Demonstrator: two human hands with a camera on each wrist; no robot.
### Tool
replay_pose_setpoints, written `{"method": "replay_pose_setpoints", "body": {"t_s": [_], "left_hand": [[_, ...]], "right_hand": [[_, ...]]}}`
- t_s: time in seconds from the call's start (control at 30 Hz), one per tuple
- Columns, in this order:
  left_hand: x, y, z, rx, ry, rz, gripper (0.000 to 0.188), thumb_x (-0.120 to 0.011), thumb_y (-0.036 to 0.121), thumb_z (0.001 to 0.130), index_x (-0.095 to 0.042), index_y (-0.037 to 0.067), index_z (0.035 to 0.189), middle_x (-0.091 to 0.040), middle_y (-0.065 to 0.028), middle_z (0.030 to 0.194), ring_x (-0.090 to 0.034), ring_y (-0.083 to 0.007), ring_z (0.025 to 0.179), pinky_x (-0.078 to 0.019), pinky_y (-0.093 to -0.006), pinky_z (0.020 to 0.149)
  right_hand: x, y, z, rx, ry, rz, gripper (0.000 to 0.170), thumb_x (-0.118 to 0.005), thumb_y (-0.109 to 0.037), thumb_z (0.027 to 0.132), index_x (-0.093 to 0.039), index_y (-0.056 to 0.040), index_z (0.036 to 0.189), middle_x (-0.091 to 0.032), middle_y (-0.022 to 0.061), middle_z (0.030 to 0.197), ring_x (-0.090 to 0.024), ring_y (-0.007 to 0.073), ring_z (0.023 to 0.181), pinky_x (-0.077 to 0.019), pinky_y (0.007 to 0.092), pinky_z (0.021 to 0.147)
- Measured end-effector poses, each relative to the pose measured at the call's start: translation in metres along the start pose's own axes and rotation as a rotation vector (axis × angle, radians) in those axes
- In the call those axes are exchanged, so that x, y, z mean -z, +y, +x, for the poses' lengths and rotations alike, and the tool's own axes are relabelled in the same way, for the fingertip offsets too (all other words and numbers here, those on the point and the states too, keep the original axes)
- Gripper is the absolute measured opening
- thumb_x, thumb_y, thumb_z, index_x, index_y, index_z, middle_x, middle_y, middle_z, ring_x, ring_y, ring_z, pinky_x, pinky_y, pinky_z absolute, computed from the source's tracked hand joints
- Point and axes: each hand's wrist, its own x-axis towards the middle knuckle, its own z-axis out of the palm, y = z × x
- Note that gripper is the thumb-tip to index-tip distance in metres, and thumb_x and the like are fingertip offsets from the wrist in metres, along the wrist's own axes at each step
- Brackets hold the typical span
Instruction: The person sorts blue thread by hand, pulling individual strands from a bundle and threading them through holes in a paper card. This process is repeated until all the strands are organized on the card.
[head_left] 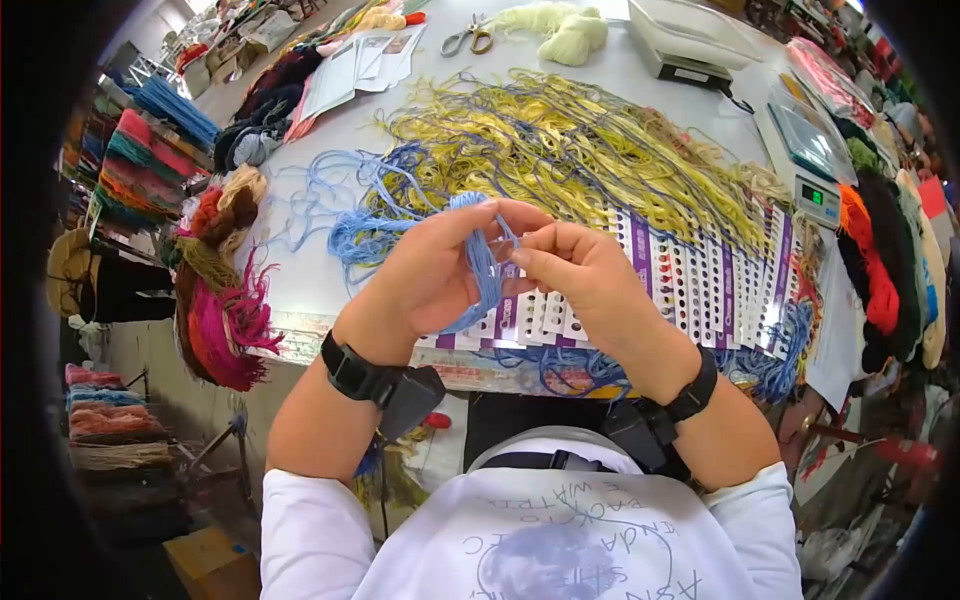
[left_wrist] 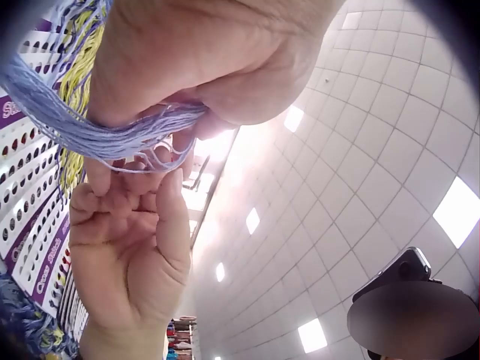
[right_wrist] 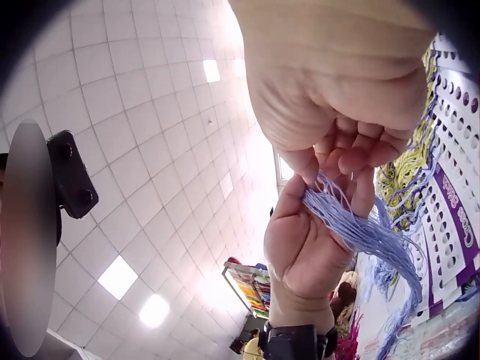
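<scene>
A hank of light blue thread (head_left: 484,275) hangs across my left hand (head_left: 420,270), gripped between its thumb and fingers. My right hand (head_left: 590,275) meets it at the fingertips, thumb and forefinger pinching a loose strand at the top of the hank. In the left wrist view, small loops of the blue thread (left_wrist: 112,139) stick out between the two hands. The hank's tail (right_wrist: 401,277) droops over the left palm in the right wrist view. More light blue thread (head_left: 355,235) lies loose on the table beyond the left hand.
White and purple cards with punched holes (head_left: 690,285) lie in a row, carrying yellow and violet-blue threads (head_left: 560,140). Scissors (head_left: 468,38), a pale green hank (head_left: 573,38), and a scale (head_left: 818,200) stand farther out. Coloured hanks (head_left: 235,320) hang at the left edge.
</scene>
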Motion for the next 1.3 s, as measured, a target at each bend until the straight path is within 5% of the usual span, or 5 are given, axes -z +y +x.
{"method": "replay_pose_setpoints", "body": {"t_s": [0.5,0.8,1.1,1.13,1.3], "left_hand": [[0.06,0.016,-0.013,0.162,-0.416,-0.043,0.029,-0.043,0.027,0.096,-0.058,0.003,0.093,-0.033,0.0057,0.062,-0.023,-0.0035,0.043,-0.0197,-0.0162,0.035],[0.181,0.132,-0.107,-0.684,0.492,-0.328,0.02,-0.046,0.009,0.09,-0.044,0.007,0.071,-0.043,0.0008,0.07,-0.04,-0.0088,0.061,-0.0354,-0.0201,0.049],[0.118,0.151,-0.078,-0.828,0.798,0.207,0.012,-0.045,0.009,0.094,-0.054,0.001,0.095,-0.036,0.0058,0.065,-0.033,-0.0041,0.05,-0.0303,-0.0164,0.045],[0.184,0.152,-0.065,-0.43,0.099,-0.013,0.025,-0.048,0.012,0.094,-0.053,-0.002,0.114,-0.04,0.0072,0.069,-0.035,-0.0018,0.052,-0.0339,-0.0161,0.045],[0.06,-0.003,0.027,0.308,0.202,0.289,0.029,-0.056,0.023,0.09,-0.06,0.006,0.113,-0.029,0.0121,0.057,-0.025,-0.0001,0.045,-0.0177,-0.0183,0.038]], "right_hand": [[0.077,-0.027,-0.028,0.023,0.005,0.51,0.012,-0.051,-0.015,0.092,-0.055,-0.0084,0.084,-0.049,-0.0023,0.063,-0.051,0.0088,0.06,-0.0472,0.0257,0.068],[0.478,-0.169,-0.327,0.368,0.605,0.451,0.012,-0.039,-0.008,0.095,-0.045,-0.0049,0.086,-0.029,-0.0026,0.06,-0.027,0.0072,0.048,-0.023,0.0229,0.041],[0.34,-0.209,-0.217,0.457,0.855,-0.036,0.028,-0.057,-0.009,0.087,-0.056,-0.0016,0.115,-0.046,-0.0051,0.071,-0.036,0.0013,0.055,-0.0288,0.0146,0.044],[0.233,-0.173,-0.144,0.298,0.86,-0.248,0.028,-0.06,-0.012,0.084,-0.059,-0.004,0.111,-0.055,-0.0036,0.08,-0.042,-0.0007,0.059,-0.0319,0.0134,0.047],[0.085,-0.019,-0.004,-0.028,0.412,-0.514,0.021,-0.064,-0.019,0.082,-0.066,-0.0022,0.095,-0.061,0.002,0.071,-0.052,0.0067,0.055,-0.0418,0.0209,0.05]]}}
